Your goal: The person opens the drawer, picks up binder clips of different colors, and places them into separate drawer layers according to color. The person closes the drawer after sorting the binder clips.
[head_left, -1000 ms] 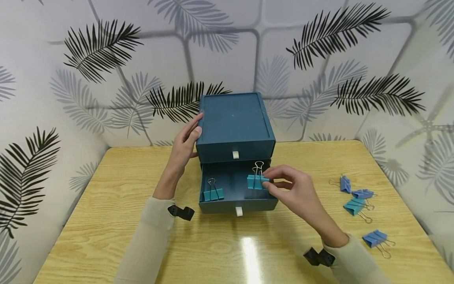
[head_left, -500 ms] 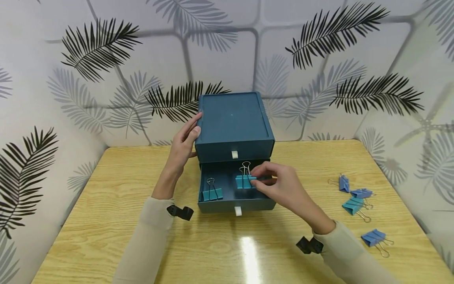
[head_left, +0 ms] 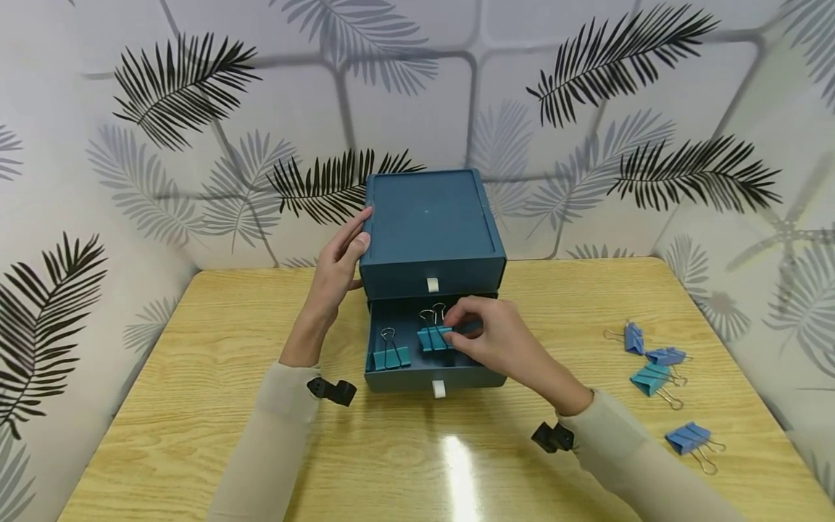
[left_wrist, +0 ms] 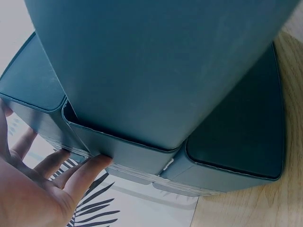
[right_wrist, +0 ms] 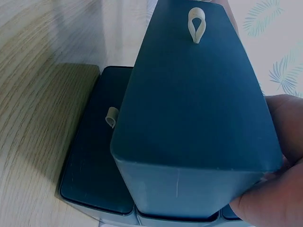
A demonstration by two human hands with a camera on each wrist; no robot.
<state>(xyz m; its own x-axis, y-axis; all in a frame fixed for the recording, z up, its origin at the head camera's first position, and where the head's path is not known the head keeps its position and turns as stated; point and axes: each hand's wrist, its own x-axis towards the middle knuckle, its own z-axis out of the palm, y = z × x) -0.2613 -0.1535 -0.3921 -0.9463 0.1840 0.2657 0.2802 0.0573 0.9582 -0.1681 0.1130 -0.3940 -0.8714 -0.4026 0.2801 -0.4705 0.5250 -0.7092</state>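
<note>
- The right hand (head_left: 496,344) pinches a teal clip (head_left: 433,337) between thumb and fingers (head_left: 457,313), which are curled narrow round the clip's right end; its wire handles stand upright.
- That clip sits inside the open lower drawer (head_left: 435,375), about mid-drawer, at 9 o'clock from the right hand's fingertips and touching them.
- A second clip (head_left: 391,356) stands in the drawer's left front corner, just at 8 o'clock from the held one, with a small gap between them.
- The left hand (head_left: 339,268) lies flat against the left side of the box (head_left: 430,225), fingers straight and thumb on the top edge, holding nothing. In the left wrist view its fingers (left_wrist: 83,172) press the box wall.
- The drawer juts out toward the person; its front wall and white pull tab (head_left: 438,388) bound the near side, the upper drawer overhangs the far side.
- The desk (head_left: 209,406) has open room at 6 o'clock from the box.
- Four loose clips (head_left: 655,377) lie well apart at 3 o'clock, near the desk's right edge.
</note>
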